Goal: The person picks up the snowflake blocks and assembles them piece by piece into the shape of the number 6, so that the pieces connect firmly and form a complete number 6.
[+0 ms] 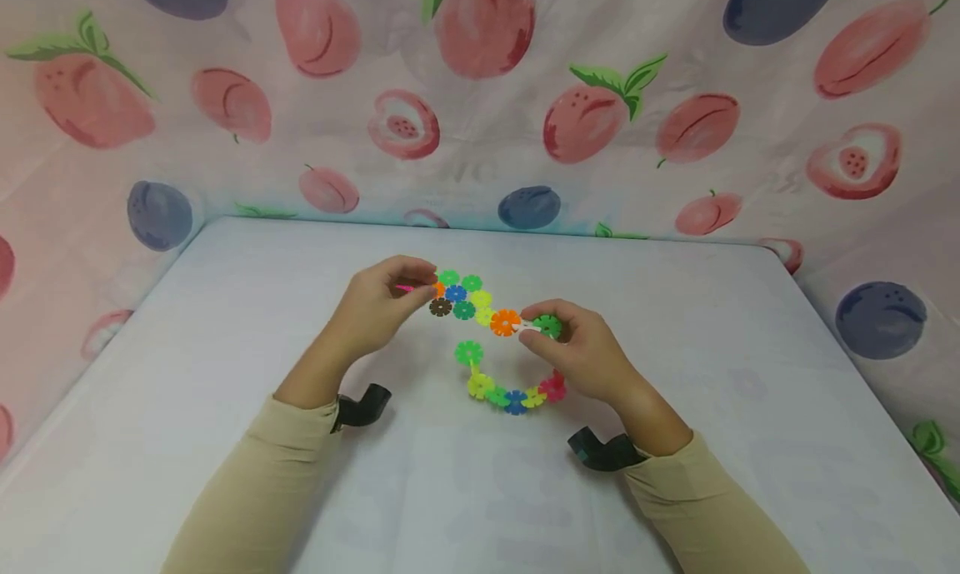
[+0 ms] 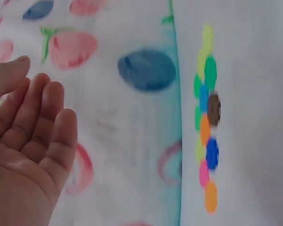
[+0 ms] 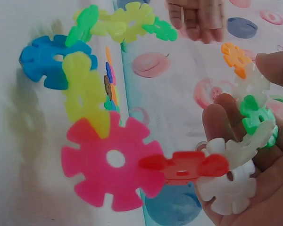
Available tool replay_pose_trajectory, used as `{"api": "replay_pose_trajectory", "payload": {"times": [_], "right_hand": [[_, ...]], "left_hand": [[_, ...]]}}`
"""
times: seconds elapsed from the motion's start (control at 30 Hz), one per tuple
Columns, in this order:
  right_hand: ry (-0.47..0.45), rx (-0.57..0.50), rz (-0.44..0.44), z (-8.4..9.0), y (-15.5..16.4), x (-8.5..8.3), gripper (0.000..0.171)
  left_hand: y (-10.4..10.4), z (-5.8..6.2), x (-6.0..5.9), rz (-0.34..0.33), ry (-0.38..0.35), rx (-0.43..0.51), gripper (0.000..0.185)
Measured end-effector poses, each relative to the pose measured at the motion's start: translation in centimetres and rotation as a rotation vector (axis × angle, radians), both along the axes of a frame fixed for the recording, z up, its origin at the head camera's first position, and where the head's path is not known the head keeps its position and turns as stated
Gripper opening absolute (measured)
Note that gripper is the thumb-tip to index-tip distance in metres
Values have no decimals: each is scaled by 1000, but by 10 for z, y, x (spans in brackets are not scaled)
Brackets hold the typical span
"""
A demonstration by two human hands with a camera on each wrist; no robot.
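A chain of bright snowflake-shaped plastic discs (image 1: 480,307) curves over the white table (image 1: 225,349). Its upper cluster lies by my left hand (image 1: 420,287) and its lower arc (image 1: 513,395) lies near my right wrist. My right hand (image 1: 536,328) pinches the white and green discs beside an orange one. In the right wrist view the fingers (image 3: 217,122) curl round white discs (image 3: 228,183), with a big pink disc (image 3: 111,160) hanging close. My left hand (image 2: 28,141) shows a bare palm with relaxed fingers, and the chain (image 2: 208,117) lies apart, blurred. Its fingertips reach the chain's pink and orange end.
Fruit-print cloth (image 1: 480,99) walls the table at the back and on both sides. Black wrist camera mounts (image 1: 360,407) (image 1: 603,453) sit on both forearms. The table's white sheet stretches left, right and toward me.
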State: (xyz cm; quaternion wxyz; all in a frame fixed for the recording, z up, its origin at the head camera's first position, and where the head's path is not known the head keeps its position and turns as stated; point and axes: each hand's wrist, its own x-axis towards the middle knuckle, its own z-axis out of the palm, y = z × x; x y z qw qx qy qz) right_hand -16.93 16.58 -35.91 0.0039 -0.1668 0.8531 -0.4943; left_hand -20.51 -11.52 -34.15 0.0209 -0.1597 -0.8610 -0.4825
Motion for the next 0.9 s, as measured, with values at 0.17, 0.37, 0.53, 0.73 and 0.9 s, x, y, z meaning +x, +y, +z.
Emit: {"api": "replay_pose_trajectory", "payload": {"times": [0.17,0.37,0.53,0.73,0.9], "right_hand": [[-2,-6,6,-1,-1,0,29],[-23,-19,25,-2,-3,0,27],[-10,-11,27,-2,-3,0,27],[-14,-21,38,-2,-3,0,27],[-18,-16,36,-3,-3,0,27]], "left_hand": [[-30,-15,-19,97,-104,-119,37],[-44,-39,-33,138,-305,-268,46],[-45,-43,-34,111,-387,-344,49],[-48,-45,-33,84,-355,-396,41],[-49,-46,-33,67,-367,-420,47]]}}
